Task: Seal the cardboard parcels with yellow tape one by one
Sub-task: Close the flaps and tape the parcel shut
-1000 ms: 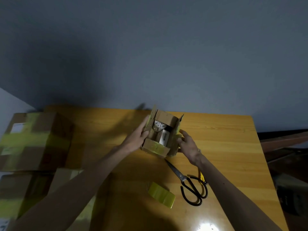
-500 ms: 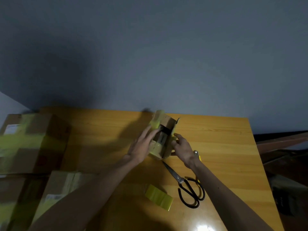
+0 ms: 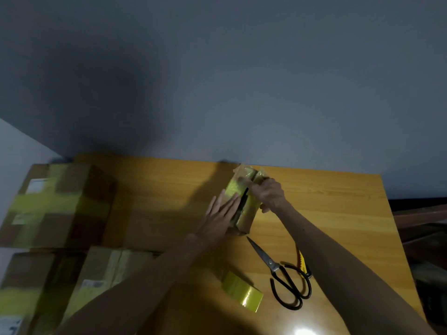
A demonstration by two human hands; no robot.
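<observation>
A small cardboard parcel (image 3: 246,211) with patches of yellow tape stands on the wooden table (image 3: 338,213), its top flaps folded nearly together with a dark slit between them. My left hand (image 3: 221,217) lies flat with straight fingers on the left flap. My right hand (image 3: 268,194) presses down on the right flap, fingers bent over its edge. A roll of yellow tape (image 3: 242,294) lies on the table nearer to me, below my left forearm.
Black-handled scissors (image 3: 283,279) lie right of the tape roll, with a yellow utility knife (image 3: 302,262) beside them under my right forearm. Three larger taped cardboard boxes (image 3: 60,204) stand along the left side. A grey wall rises behind the table.
The parcel's flaps, open a second ago with contents showing, are now folded down. Both hands moved from the parcel's sides onto its top.
</observation>
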